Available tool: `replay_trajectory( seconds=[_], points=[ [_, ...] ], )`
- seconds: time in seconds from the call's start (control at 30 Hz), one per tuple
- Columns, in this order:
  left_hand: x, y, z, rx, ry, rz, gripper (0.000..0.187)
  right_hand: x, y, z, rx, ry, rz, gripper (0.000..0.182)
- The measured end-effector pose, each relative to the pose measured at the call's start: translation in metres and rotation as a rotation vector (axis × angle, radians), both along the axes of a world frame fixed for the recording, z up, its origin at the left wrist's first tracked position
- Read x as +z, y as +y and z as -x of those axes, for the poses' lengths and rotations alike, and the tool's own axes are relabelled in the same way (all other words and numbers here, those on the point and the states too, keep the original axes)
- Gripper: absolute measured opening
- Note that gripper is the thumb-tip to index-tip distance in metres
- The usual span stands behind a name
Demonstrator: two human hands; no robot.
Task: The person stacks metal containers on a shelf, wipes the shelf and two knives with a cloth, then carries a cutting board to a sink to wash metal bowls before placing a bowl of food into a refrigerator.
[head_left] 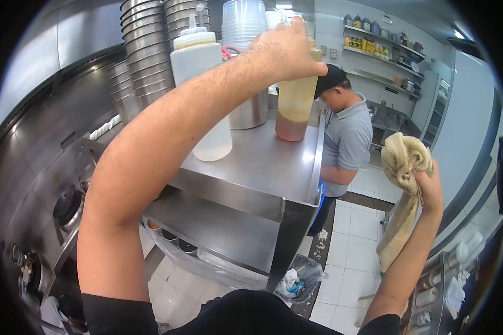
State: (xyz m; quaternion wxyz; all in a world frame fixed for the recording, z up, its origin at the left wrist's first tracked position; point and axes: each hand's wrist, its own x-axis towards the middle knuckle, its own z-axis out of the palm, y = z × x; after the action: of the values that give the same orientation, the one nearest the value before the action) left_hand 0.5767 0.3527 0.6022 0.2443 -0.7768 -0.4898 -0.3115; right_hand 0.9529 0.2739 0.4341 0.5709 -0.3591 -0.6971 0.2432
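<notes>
My left hand [285, 50] reaches far forward and is closed around the upper part of a clear bottle [294, 106]. Inside that bottle is a yellowish liquid over a reddish-brown layer, and its base is at the steel shelf top [257, 173]. My fingers partly hide its top. A white squeeze bottle [213, 139] stands behind my left forearm, its nozzle pointing up. Out to the right, my right hand [428, 187] grips a bunched beige cloth [405, 162], and a long end of it hangs down along my forearm.
Stacked steel pots [145, 56] and clear plastic containers [243, 25] stand at the back of the shelf. A person [346, 134] in a grey shirt stands just beyond its right edge. A lined trash bin [299, 279] sits on the floor near the shelf's front corner.
</notes>
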Motion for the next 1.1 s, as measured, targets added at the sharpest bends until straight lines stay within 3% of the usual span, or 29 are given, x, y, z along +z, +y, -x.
replay_trajectory(
  seconds=[0.17,0.27,0.33,0.4,0.47,0.57,0.63,0.7,0.8,0.93,1.0,1.07,1.1],
  points=[
    [-0.007,0.021,0.006,0.019,-0.036,-0.018,0.096,0.037,-0.005,0.060,0.007,-0.087,-0.102,0.042],
    [-0.003,0.007,0.006,0.083,-0.048,0.086,0.098,0.065,0.000,0.101,0.025,-0.279,-0.134,0.039],
    [-0.001,-0.013,0.010,0.112,0.027,-0.035,0.092,0.084,0.010,0.136,0.114,-0.407,-0.102,0.035],
    [-0.001,-0.042,0.021,0.086,0.064,-0.199,0.080,0.095,0.020,0.167,0.190,-0.641,0.038,0.029],
    [-0.008,-0.083,0.049,0.004,0.011,-0.345,0.062,0.105,0.029,0.199,0.166,-1.113,-0.104,0.024],
    [-0.015,-0.136,0.105,0.067,-0.172,-0.481,0.046,0.129,0.020,0.230,0.310,-1.373,0.047,0.033],
    [-0.025,-0.136,0.147,0.190,-0.436,-0.435,0.048,0.136,0.013,0.236,0.585,-1.317,0.219,0.030],
    [-0.038,-0.110,0.188,0.083,-0.590,-0.177,0.061,0.133,0.015,0.242,0.801,-1.282,0.369,0.027],
    [-0.055,-0.082,0.197,0.029,-0.701,0.137,0.085,0.124,0.028,0.239,0.940,-1.106,0.415,0.023],
    [-0.055,-0.061,0.183,-0.215,-0.801,0.345,0.117,0.112,0.049,0.186,0.877,-0.584,0.139,0.035],
    [-0.056,-0.053,0.169,-0.329,-0.778,0.381,0.106,0.098,0.059,0.127,0.777,-0.094,0.084,0.060],
    [-0.052,-0.054,0.150,-0.428,-0.760,0.441,0.097,0.075,0.081,0.053,0.596,0.182,-0.034,0.064],
    [-0.050,-0.058,0.141,-0.447,-0.763,0.443,0.091,0.065,0.077,0.033,0.725,0.336,-0.096,0.062]
  ],
)
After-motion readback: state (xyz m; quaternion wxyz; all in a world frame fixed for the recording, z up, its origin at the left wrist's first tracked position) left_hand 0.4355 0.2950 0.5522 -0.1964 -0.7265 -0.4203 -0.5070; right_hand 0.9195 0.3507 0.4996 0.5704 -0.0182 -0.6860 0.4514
